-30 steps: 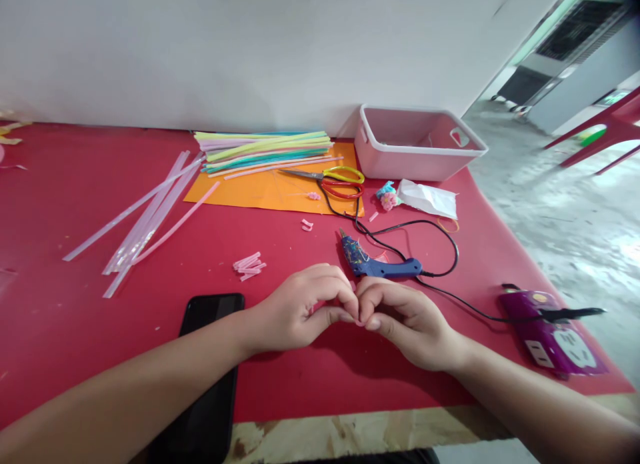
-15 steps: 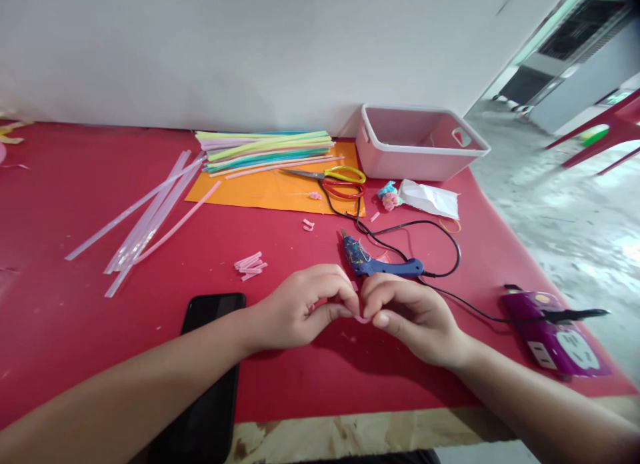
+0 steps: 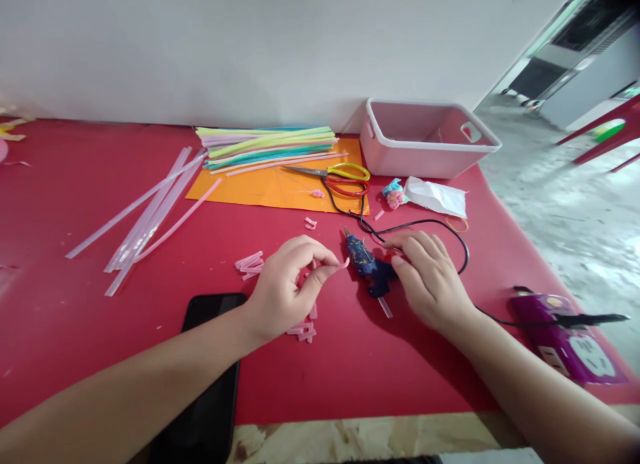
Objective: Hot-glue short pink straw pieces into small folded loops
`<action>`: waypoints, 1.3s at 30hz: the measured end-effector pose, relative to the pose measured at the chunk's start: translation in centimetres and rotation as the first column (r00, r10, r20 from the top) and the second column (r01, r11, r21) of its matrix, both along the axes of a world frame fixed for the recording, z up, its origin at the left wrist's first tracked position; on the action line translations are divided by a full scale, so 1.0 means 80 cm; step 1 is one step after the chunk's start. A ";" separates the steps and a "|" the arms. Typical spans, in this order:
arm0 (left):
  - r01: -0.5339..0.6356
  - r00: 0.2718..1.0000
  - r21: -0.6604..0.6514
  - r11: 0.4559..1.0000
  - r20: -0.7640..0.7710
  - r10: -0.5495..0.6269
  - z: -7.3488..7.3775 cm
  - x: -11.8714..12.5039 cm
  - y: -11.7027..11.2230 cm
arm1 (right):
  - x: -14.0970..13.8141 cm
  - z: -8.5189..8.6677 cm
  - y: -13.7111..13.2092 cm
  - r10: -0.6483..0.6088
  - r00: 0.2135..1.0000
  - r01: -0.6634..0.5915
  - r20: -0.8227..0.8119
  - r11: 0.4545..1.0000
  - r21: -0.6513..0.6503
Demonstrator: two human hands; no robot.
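Well, from here I see a small, curved pink strip (image 3: 345, 264) pinched in the left hand (image 3: 290, 287), wrist bent inward; the right hand (image 3: 431, 272), palm down, clasps a blue glue gun (image 3: 364, 261).

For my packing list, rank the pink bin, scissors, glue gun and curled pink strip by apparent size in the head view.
Pink bin
Glue gun and scissors: unsure, gun partly hidden
Curled pink strip

The left hand (image 3: 286, 287) and right hand (image 3: 431, 277) are bare, as are both tapering forearms (image 3: 160, 384).
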State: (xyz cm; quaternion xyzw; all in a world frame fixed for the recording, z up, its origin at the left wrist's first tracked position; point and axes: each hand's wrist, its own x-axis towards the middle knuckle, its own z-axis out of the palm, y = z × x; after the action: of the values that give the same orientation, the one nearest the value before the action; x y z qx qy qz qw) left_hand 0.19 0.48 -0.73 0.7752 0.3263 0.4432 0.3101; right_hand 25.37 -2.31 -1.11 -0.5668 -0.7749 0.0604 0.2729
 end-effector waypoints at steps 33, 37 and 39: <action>0.318 0.878 -0.304 0.898 0.452 -0.158 0.004 0.001 0.009 | -0.015 -0.006 -0.019 0.399 0.917 -0.395 -0.018 0.913 0.104; 0.301 0.882 -0.326 0.896 0.453 -0.131 0.005 0.002 0.008 | -0.018 -0.003 -0.020 0.403 0.915 -0.400 -0.008 0.912 0.093; 0.295 0.879 -0.332 0.896 0.462 -0.118 0.006 0.004 0.006 | -0.020 -0.001 -0.020 0.410 0.912 -0.407 -0.009 0.908 0.099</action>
State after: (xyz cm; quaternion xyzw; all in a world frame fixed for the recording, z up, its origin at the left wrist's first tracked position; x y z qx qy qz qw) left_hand 0.47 0.98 -0.24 0.6105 0.2455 0.4922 0.5698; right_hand 23.77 -3.91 -1.22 -0.3777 -0.8742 0.0875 0.2923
